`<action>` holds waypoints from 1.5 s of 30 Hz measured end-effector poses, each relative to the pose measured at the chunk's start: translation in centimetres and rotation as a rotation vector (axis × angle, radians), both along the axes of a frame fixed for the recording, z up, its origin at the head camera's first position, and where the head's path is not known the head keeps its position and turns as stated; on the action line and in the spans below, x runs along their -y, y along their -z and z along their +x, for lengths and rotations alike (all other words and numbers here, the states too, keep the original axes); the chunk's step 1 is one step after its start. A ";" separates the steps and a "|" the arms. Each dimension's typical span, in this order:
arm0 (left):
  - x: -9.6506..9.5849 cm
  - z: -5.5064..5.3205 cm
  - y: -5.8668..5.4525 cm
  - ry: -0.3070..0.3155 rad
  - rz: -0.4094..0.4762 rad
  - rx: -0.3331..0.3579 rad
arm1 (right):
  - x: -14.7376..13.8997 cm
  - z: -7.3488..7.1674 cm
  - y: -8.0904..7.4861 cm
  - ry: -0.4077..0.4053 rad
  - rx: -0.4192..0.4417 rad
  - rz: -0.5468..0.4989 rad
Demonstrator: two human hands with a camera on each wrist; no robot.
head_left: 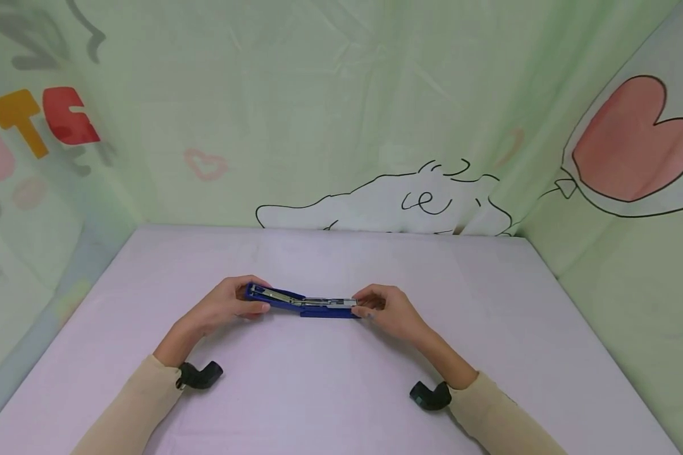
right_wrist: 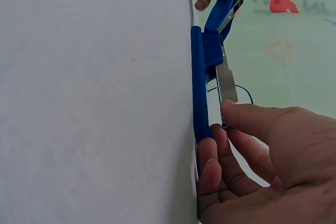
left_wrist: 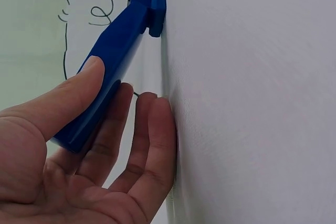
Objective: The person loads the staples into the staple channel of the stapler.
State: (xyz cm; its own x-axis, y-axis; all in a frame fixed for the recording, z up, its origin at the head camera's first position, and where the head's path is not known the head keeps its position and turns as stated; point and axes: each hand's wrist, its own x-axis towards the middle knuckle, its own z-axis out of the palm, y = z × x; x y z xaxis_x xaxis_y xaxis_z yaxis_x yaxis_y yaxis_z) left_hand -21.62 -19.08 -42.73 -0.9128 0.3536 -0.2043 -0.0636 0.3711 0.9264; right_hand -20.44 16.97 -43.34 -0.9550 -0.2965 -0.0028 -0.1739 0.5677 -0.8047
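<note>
A blue stapler (head_left: 287, 303) lies folded wide open over the table, its metal staple channel (right_wrist: 227, 82) exposed. My left hand (head_left: 236, 300) grips the raised top cover (left_wrist: 113, 51), thumb on one side and fingers on the other. At the other end, my right hand (head_left: 389, 309) pinches the tip of the metal channel between thumb (right_wrist: 249, 116) and fingers. The blue base (right_wrist: 199, 87) rests along the table surface, its end right beside the right fingertips. In the left wrist view the far end of the stapler runs out of frame.
A pale lilac cloth covers the table (head_left: 319, 392). Printed curtains (head_left: 319, 107) stand along the back and both sides. A black wrist camera (head_left: 201, 375) hangs by the left sleeve, another black camera (head_left: 430, 396) by the right sleeve.
</note>
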 end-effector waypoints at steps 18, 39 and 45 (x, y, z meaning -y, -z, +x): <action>-0.7 0.5 -0.3 0.003 0.041 -0.076 | 0.0 0.2 0.2 -0.003 0.004 0.004; -3.8 0.7 -1.3 0.007 0.029 -0.228 | 0.1 0.0 0.1 0.004 0.012 0.001; -4.2 0.6 -1.2 0.015 0.065 -0.243 | 0.0 0.0 0.0 0.008 0.017 -0.003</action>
State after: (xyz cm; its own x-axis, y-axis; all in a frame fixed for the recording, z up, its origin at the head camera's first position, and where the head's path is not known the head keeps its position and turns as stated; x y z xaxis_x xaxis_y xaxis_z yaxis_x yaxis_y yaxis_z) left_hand -21.01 -14.91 -41.56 -0.9268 0.3729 0.0441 0.1691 0.3096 0.9357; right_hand -20.40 16.94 -43.38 -0.9570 -0.2894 -0.0179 -0.1561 0.5663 -0.8093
